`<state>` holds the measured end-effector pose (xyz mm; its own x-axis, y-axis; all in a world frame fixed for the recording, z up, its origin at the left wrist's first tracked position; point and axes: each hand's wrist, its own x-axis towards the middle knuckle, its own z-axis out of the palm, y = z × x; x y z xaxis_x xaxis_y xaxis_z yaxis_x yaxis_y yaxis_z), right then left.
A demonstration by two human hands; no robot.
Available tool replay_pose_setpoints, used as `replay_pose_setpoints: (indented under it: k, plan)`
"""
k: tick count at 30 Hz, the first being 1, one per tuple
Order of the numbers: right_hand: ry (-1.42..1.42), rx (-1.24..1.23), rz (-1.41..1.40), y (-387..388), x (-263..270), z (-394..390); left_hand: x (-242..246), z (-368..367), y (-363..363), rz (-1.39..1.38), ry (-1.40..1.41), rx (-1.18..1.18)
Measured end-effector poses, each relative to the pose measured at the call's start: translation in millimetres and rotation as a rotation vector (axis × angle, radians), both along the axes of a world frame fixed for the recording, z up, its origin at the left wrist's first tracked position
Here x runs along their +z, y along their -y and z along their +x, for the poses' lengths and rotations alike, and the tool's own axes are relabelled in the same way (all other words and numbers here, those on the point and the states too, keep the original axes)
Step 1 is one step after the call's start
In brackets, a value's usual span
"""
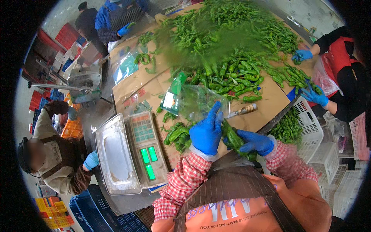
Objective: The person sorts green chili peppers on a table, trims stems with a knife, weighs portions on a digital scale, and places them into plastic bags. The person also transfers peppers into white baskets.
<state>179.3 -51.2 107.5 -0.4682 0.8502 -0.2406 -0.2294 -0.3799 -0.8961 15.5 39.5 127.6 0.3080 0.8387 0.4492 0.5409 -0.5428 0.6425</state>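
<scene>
My right hand (pixel 256 142), in a blue glove, grips a bunch of long green peppers (pixel 232 136) near the table's front edge. My left hand (pixel 204 136), also gloved in blue, is just left of that bunch. Its forefinger reaches over a clear plastic bag (pixel 197 100) with a green and white printed end; whether the fingers pinch the film cannot be made out. The bag lies on the cardboard, its mouth edge towards the right. A small heap of peppers (pixel 178 134) lies left of my left hand, partly behind it.
A digital scale (pixel 147 148) with a metal pan (pixel 117 156) stands to the left. A large pepper pile (pixel 232 69) covers the cardboard ahead. A knife-like tool (pixel 246 109) lies near the bag. Co-workers stand at left, back and right; a white crate (pixel 311 127) holds peppers.
</scene>
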Motion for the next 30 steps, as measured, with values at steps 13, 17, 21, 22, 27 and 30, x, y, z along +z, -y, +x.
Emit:
replay_pose_setpoints:
  k: [13,17,21,22,27,30]
  plan:
    - [-0.272,-0.181,-0.323,0.6,13.4,19.6,-4.8,-2.1,14.8,0.380,-0.614,-0.033]
    - [-0.080,-0.067,-0.160,8.4,9.9,5.9,-3.6,6.7,16.1,0.173,-0.343,-0.062]
    - [0.073,-0.029,-0.011,0.5,3.9,-6.5,-1.3,11.0,15.0,0.364,-0.461,-0.040]
    - [-0.146,-0.126,-0.073,-3.5,5.2,-1.0,-0.9,10.9,16.5,0.412,-0.476,-0.082]
    - [-0.541,-0.406,-0.370,-15.4,1.4,5.3,-1.8,7.7,24.2,0.374,-0.443,-0.094]
    - [-0.341,-0.556,-0.247,-23.3,-10.1,-21.7,-2.9,7.5,24.9,0.424,-0.471,-0.124]
